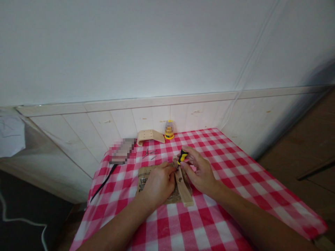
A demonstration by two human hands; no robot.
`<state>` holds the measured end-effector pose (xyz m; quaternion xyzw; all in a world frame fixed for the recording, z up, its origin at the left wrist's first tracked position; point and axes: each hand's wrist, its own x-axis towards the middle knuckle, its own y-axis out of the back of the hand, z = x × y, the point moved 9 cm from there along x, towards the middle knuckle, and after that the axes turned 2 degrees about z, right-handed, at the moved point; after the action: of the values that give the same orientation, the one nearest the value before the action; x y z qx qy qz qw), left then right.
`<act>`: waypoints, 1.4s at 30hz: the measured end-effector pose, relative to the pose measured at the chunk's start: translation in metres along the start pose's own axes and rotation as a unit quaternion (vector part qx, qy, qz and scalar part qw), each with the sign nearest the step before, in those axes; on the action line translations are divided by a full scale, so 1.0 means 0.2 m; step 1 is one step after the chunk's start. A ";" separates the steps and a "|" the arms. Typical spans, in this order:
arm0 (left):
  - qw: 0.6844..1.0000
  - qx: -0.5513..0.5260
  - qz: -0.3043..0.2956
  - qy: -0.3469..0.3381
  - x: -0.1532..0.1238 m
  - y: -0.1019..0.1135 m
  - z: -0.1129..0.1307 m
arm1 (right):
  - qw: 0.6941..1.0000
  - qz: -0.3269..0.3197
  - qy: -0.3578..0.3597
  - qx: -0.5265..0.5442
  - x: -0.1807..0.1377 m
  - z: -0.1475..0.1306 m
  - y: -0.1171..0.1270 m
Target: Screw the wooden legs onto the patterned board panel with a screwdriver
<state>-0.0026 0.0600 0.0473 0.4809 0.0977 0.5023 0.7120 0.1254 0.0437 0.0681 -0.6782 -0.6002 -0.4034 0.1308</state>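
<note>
My right hand grips a small screwdriver with a yellow and black handle, its tip pointing down at the far end of a pale wooden slat. My left hand rests closed on a brown paper sheet beside the slat, its fingertips pinched at the screwdriver's tip; what they pinch is too small to make out. The slat lies across the paper on the red and white checked tablecloth.
Several loose screws lie beyond the hands. A curved wooden piece and a yellow bit holder stand by the white panelled wall. A blurred dark object with a black cable sits at the table's left edge.
</note>
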 end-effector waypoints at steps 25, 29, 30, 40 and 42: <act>1.000 0.009 -0.002 -0.001 0.00 0.01 0.02 | 1.000 0.017 -0.005 -0.018 0.01 0.01 0.01; 1.000 0.009 -0.001 -0.002 0.00 0.01 0.01 | 1.000 0.020 0.000 -0.013 0.01 0.01 0.01; 1.000 0.009 0.001 -0.003 0.00 0.01 0.01 | 1.000 0.021 -0.001 -0.015 0.01 0.01 0.01; 0.999 -0.024 0.004 0.039 0.01 0.01 -0.03 | 0.998 0.063 0.023 -0.004 -0.05 -0.05 0.07; 0.995 -0.060 0.008 0.075 0.00 -0.01 -0.08 | 0.998 0.055 0.025 0.009 -0.06 -0.07 0.06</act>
<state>-0.0111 0.0700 0.0379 0.3990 0.1170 0.5475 0.7262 0.1317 0.0232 0.0732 -0.6989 -0.5619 -0.4070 0.1735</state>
